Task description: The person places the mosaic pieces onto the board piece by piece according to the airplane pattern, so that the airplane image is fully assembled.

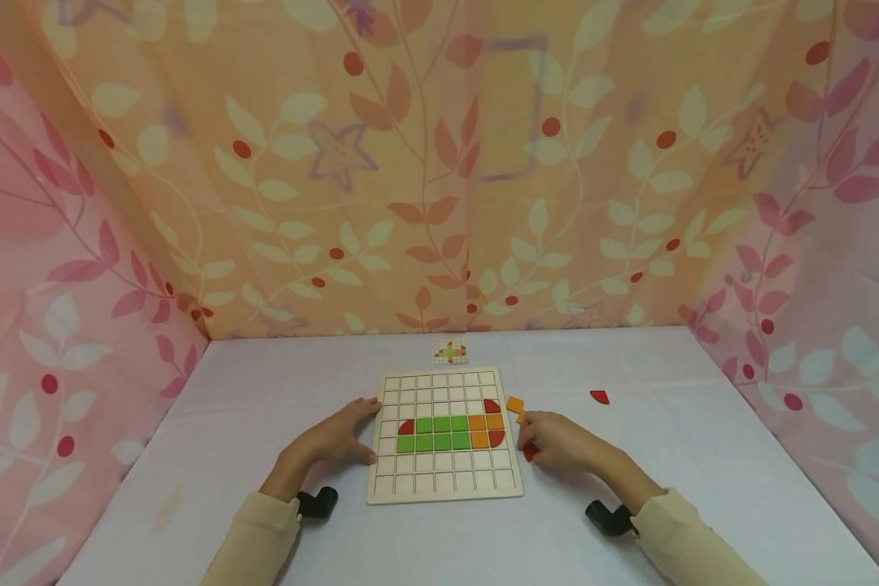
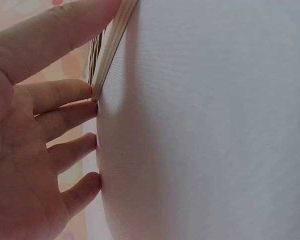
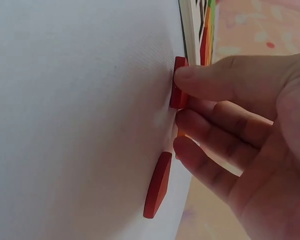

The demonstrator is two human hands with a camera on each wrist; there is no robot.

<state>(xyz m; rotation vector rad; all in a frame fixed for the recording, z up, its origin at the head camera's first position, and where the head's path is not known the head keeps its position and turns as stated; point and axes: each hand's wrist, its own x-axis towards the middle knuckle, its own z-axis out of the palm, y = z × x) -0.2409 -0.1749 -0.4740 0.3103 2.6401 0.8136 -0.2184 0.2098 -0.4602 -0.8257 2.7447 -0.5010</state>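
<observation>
A pale square grid board (image 1: 447, 495) lies on the table, with green squares (image 1: 443, 433), orange squares (image 1: 478, 422) and red quarter-round pieces (image 1: 491, 405) set in its cells. My left hand (image 1: 333, 435) rests at the board's left edge, fingers spread and fairly straight, fingertips touching its side. Just right of the board, my right hand (image 1: 560, 439) pinches a red quarter-round piece (image 3: 179, 95) low at the table, thumb across its face. Two orange squares (image 1: 515, 404) lie beside the right fingers, one partly hidden by them.
Another red quarter-round piece (image 1: 600, 397) lies farther right on the white tablecloth (image 1: 469, 545). A small card (image 1: 450, 352) printed with a coloured grid pattern is behind the board. Patterned fabric (image 1: 439, 163) stands at the back and both sides.
</observation>
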